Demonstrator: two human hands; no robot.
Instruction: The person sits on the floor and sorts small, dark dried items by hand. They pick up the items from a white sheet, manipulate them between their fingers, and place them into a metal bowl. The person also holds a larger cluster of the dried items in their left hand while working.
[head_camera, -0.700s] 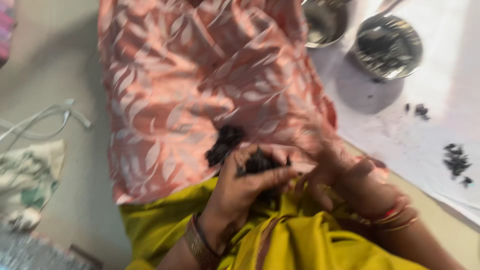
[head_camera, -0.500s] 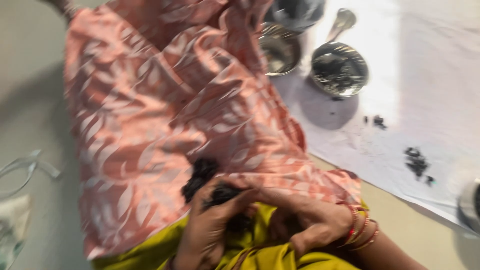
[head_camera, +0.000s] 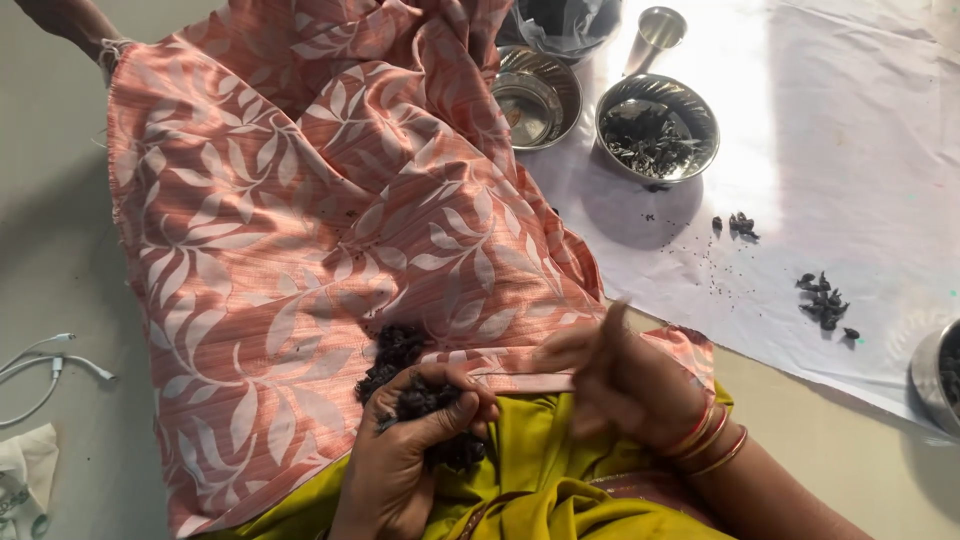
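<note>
A: Head view, item one: dark dried pods (head_camera: 432, 402), a handful, cupped in the left hand (head_camera: 400, 470) low in the frame, at the lap. Fingers curled over the clump, thumb across the top, so the hand is closed on them.

B: Any more of the same?

A: Item two: a loose heap of pods (head_camera: 392, 355) lying on the pink leaf-patterned cloth (head_camera: 300, 220), just above the left hand's fingertips and touching the held clump.

B: Right hand?

A: Item three: right hand (head_camera: 620, 385), blurred, beside the left at the hem of the pink cloth. Fingers partly bent; whether they pinch anything cannot be told. Red and gold bangles (head_camera: 705, 440) at the wrist.

B: Under the hands?

A: Yellow-green garment (head_camera: 520, 480), folded across the lap, below the pink cloth's edge.

B: Further out?

A: White sheet (head_camera: 850, 120) on the floor, upper right. On it: a steel bowl of dark husks (head_camera: 656, 128), an emptier steel bowl (head_camera: 535, 97) just left of it, a small steel cup (head_camera: 655, 30) above. Two small scatters of pods (head_camera: 825, 300) lie well apart from the bowls. Another steel vessel (head_camera: 940, 375) is cut by the right edge. White cable (head_camera: 50, 365) on the floor at far left.
</note>
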